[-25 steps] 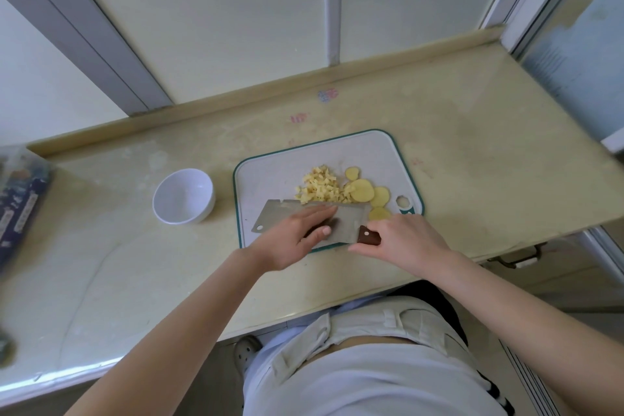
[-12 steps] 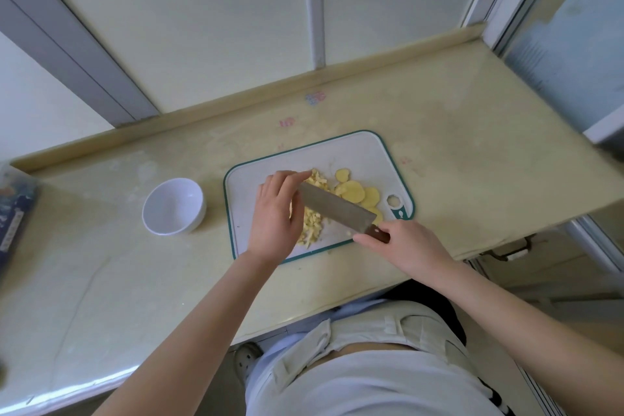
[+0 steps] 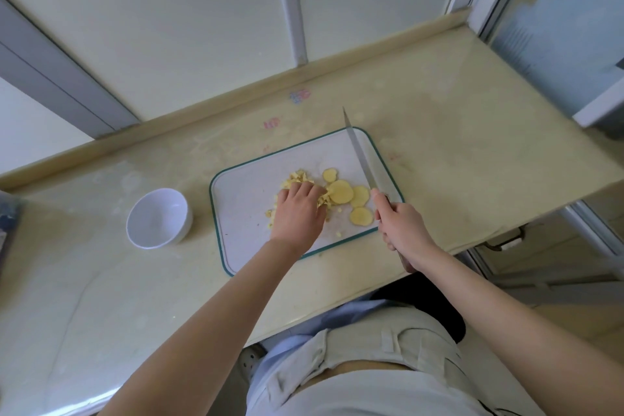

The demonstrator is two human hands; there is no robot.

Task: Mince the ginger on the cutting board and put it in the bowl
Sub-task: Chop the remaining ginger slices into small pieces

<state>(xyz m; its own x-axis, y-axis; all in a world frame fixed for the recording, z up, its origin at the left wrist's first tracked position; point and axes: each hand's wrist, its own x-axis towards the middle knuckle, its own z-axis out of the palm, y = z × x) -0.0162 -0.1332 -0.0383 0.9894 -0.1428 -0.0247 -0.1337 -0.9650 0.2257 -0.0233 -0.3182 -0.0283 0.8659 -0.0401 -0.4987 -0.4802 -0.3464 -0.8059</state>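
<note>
Right hand (image 3: 401,226) grips the steel kitchen knife (image 3: 361,159), swung from across the heap to 3 o'clock on the white green-rimmed cutting board (image 3: 243,209). Its blade points to 12, tip overhanging the far edge. Left hand (image 3: 299,213) rests knuckles-up on the yellow minced ginger (image 3: 299,177); whether it grips any is unclear. Round white bowl (image 3: 157,218) stands apart at 9 on the beige bench (image 3: 472,145).

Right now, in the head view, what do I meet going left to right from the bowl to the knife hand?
White bowl → left hand, over the minced ginger → round ginger slices → right hand gripping the knife.
</note>
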